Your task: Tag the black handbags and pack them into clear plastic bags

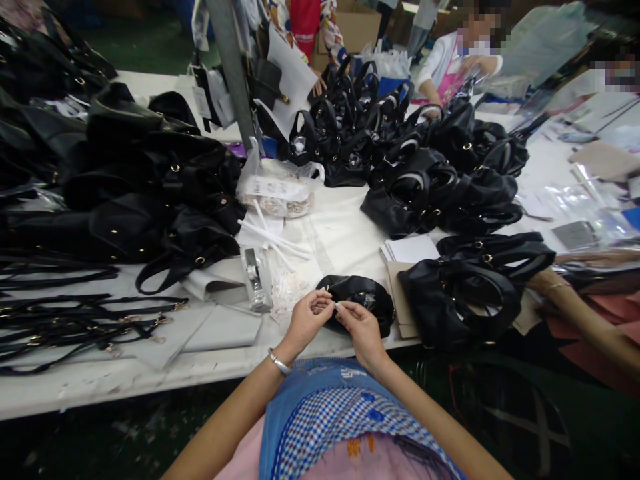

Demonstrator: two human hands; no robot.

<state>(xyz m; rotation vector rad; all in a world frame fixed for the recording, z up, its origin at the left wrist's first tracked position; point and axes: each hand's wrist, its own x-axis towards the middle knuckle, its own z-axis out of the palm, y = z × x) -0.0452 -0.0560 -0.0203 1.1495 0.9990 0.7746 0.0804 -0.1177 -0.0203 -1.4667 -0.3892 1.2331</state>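
A small white piece (336,306) is pinched tight between left hand (306,319) and right hand (361,331). A black handbag (367,295) is seen just behind, on the counter (150,380).

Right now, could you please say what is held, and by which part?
The left hand and right hand together pinch a small white piece between their fingertips.

Small black bag (361,298) at centre: smooth, faintly glossy leather-like; bench (150,373): matt white; bracelet (279,362): shiny metal; plastic pouch (276,190), upper centre: clear, crinkled.
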